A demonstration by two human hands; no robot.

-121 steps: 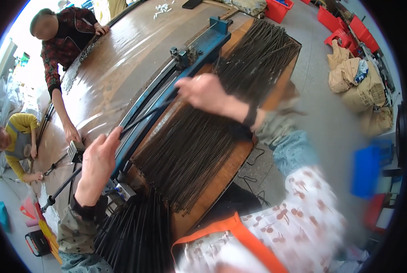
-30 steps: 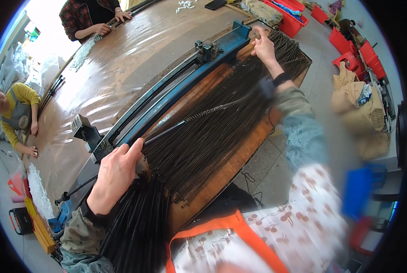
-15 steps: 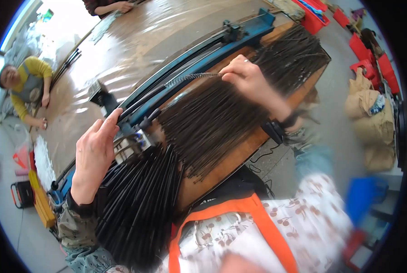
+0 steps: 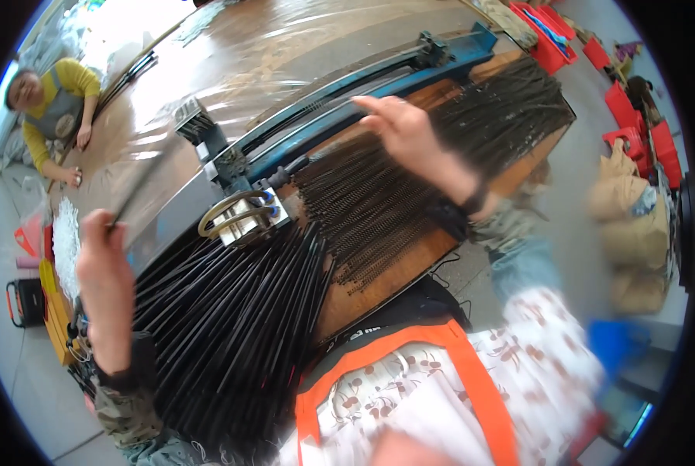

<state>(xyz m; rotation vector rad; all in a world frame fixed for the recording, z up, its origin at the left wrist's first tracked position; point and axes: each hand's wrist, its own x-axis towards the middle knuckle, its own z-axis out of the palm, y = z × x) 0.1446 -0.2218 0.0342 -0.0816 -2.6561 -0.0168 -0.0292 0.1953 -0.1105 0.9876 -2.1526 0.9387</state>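
Left hand [image 4: 107,264] is closed round a dark slim rod [image 4: 147,180], tilted over open, film-covered counter [image 4: 270,54]. Right hand [image 4: 411,138] is half-open, nothing visibly held, over blue metal rail [image 4: 328,128] and ridged coils [image 4: 371,206]; bare wooden strip [image 4: 390,272] edges these.

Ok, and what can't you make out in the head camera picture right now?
All in the head view:
Dark rod in the left hand: its exact ends, smeared by motion blur.
Right hand: whether it pinches anything thin; the fingertips are blurred.
Black rods: their lower ends, lost in shadow.
Co-worker's hand: what it holds, if anything; too small.
Blue thing: its kind, blurred.
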